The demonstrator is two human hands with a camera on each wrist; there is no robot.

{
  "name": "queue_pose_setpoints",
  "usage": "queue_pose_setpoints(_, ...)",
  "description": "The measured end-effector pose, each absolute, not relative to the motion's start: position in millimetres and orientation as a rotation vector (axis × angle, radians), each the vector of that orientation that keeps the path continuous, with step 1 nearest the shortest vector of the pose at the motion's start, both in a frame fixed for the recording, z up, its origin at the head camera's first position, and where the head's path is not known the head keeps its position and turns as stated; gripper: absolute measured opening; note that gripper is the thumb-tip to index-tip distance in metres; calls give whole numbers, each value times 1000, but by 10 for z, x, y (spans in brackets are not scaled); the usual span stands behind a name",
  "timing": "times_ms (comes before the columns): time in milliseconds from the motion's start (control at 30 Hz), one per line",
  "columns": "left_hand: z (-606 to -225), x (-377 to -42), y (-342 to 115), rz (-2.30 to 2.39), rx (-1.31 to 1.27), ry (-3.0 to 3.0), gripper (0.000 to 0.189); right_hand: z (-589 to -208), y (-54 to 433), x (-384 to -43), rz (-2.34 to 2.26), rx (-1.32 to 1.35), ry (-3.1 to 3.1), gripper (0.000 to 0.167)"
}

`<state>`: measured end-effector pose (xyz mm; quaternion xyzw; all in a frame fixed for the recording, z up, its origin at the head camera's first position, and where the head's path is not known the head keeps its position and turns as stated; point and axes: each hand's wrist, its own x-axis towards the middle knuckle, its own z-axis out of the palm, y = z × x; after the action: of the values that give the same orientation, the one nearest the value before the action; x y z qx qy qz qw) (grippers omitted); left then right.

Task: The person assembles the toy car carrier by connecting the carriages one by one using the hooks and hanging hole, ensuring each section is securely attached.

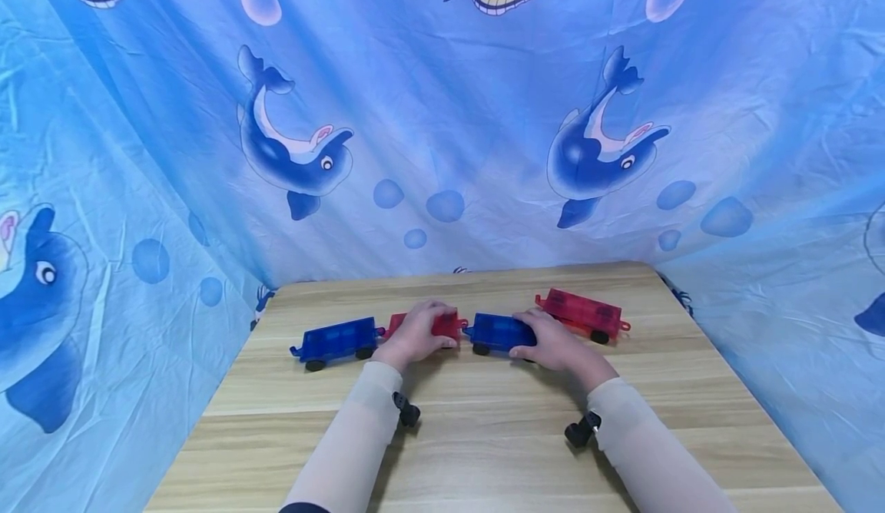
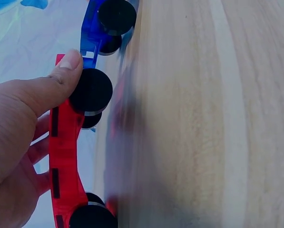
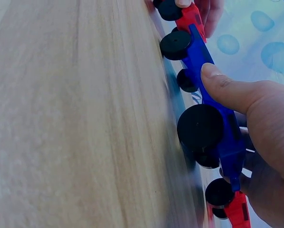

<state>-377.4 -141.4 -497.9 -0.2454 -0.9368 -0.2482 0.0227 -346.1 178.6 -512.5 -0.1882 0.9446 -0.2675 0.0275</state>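
My left hand (image 1: 415, 335) grips a red toy train wagon (image 1: 445, 325), thumb on its near side and fingers behind it. In the left wrist view the thumb presses the red side (image 2: 68, 156) near a black wheel. To the right, a blue wagon (image 1: 496, 332) is held by my right hand (image 1: 553, 342), its thumb on the near side in the right wrist view. The ends of these two wagons meet at their couplings. Another blue wagon (image 1: 339, 340) stands left of the red one, its right end at the red hook. Beyond my right hand, a second red wagon (image 1: 584, 312) stands angled.
The wagons stand on a wood-grain table (image 1: 484, 436), towards its far edge. A blue curtain (image 1: 442, 114) printed with dolphins surrounds its back and sides. Small black devices are strapped at both wrists over pale sleeves (image 1: 349, 436).
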Motion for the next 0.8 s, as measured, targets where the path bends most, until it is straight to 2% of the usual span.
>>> queue_pose_setpoints(800, -5027, -3750, -1438, -754, -713, -2938, 67, -5153, 1782, -3488, -829, -581, 2915, 83)
